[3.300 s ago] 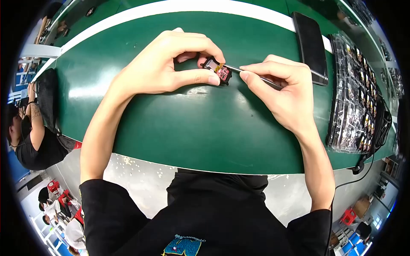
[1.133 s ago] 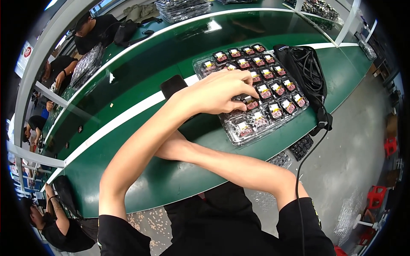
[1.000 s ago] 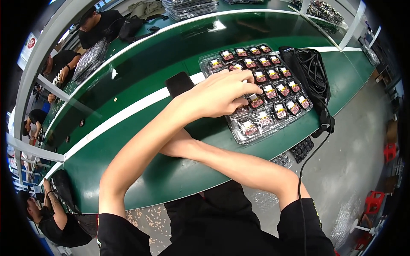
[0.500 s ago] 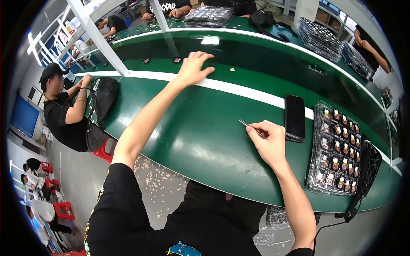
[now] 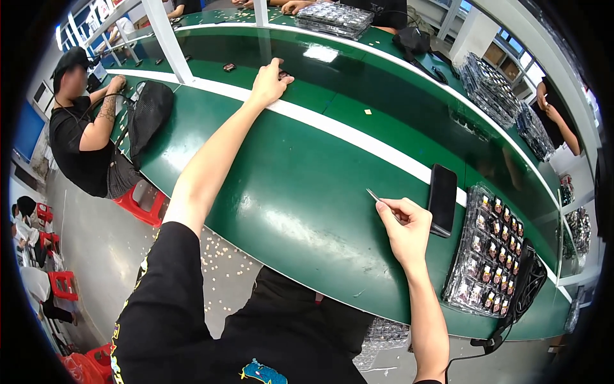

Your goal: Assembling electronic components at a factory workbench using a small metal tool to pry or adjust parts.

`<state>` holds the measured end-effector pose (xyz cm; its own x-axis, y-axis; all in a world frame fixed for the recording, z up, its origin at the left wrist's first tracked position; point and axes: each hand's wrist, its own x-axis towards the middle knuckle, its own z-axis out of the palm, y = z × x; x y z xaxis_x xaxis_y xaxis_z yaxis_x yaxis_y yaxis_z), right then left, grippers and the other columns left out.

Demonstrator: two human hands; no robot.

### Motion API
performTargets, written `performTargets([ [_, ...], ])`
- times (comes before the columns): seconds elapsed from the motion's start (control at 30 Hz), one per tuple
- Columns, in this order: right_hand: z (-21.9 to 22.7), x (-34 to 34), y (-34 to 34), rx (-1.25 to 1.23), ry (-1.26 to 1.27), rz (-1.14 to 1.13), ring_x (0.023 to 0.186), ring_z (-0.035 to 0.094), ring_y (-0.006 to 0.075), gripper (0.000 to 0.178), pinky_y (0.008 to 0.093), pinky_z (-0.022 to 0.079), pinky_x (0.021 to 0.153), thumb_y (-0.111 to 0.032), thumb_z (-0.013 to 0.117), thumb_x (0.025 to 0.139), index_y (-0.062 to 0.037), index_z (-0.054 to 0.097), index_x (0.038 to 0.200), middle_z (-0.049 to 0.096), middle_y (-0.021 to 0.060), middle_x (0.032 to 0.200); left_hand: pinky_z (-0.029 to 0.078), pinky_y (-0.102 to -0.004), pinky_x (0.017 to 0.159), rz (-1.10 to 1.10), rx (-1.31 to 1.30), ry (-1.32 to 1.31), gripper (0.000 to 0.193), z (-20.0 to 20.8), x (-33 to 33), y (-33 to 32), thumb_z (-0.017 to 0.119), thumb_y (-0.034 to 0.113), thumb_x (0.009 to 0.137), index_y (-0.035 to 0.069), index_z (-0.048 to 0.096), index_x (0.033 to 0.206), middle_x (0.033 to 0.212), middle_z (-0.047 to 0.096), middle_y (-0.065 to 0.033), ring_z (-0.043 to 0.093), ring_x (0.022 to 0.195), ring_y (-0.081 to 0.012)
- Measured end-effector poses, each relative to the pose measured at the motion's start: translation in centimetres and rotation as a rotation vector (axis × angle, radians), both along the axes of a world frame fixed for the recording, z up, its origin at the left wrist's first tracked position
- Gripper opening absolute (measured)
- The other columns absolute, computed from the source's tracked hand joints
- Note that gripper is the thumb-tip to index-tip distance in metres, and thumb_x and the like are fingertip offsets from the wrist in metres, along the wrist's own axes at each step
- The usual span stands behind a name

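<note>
My left hand [image 5: 269,84] reaches across the white rail onto the green belt. Its thumb and index finger are apart around a small dark part [image 5: 283,75]; whether they touch it is hard to see. A pair of thin metal tweezers [image 5: 373,194] is pinched in my right hand [image 5: 409,232], tip up and to the left, above the green table [image 5: 288,205]. Just right of that hand lies a black phone [image 5: 443,195].
Clear trays of small dark parts [image 5: 489,256] are stacked at the right, beside a black bag with a cable [image 5: 527,285]. Another dark part [image 5: 229,67] and a small pale square [image 5: 368,111] lie on the belt. A co-worker [image 5: 83,128] sits at left by a black bag [image 5: 151,118].
My left hand has come to the small dark part on the belt, its fingers now either side of it. My right hand still holds the tweezers. The whole view has shifted.
</note>
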<state>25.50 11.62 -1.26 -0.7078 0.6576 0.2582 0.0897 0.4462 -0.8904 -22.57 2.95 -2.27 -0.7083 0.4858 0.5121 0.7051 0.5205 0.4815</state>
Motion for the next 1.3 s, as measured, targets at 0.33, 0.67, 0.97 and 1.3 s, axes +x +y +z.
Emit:
performTargets([
  [0.33,0.3,0.2,0.5,-0.212,0.044,-0.076,0.069,0.054,-0.0004,0.012,0.0201,0.041,0.061,-0.004,0.083,0.100,0.0047,0.085,0.108,0.070,-0.0031,0.081,0.050,-0.0439,0.118,-1.155,-0.168,-0.292,0.077,2.2,21.1,-3.2,0.088,0.013,0.091,0.007,0.055,0.161,0.141,0.072,-0.0146,0.068,0.128,-0.0293],
  [0.67,0.0,-0.2,0.8,-0.168,0.077,-0.072,0.067,0.054,0.0009,0.013,0.0224,0.040,0.059,-0.007,0.085,0.096,0.0031,0.086,0.104,0.072,-0.0009,0.076,0.053,-0.0508,0.109,-1.290,0.531,0.401,0.102,17.5,23.0,-9.0,0.086,0.055,0.089,0.002,0.045,0.166,0.158,0.058,-0.0290,0.062,0.139,-0.0422],
  [0.97,-0.3,-0.3,0.5,-0.165,0.097,-0.050,0.070,0.059,0.0019,0.011,0.0214,0.042,0.061,-0.006,0.084,0.097,0.0033,0.086,0.103,0.074,0.0014,0.080,0.051,-0.0566,0.114,-1.278,0.461,0.448,0.094,21.1,22.6,-13.1,0.083,0.060,0.091,0.011,0.050,0.165,0.160,0.058,-0.0247,0.057,0.145,-0.0440],
  [1.3,0.1,-0.1,1.4,-0.093,0.091,-0.067,0.065,0.055,0.0033,0.013,0.0246,0.041,0.058,-0.008,0.084,0.095,0.0033,0.086,0.103,0.073,0.0031,0.076,0.052,-0.0561,0.113,-1.285,0.591,0.578,0.089,23.5,23.0,-9.5,0.081,0.054,0.093,0.011,0.050,0.164,0.159,0.058,-0.0249,0.057,0.144,-0.0435],
])
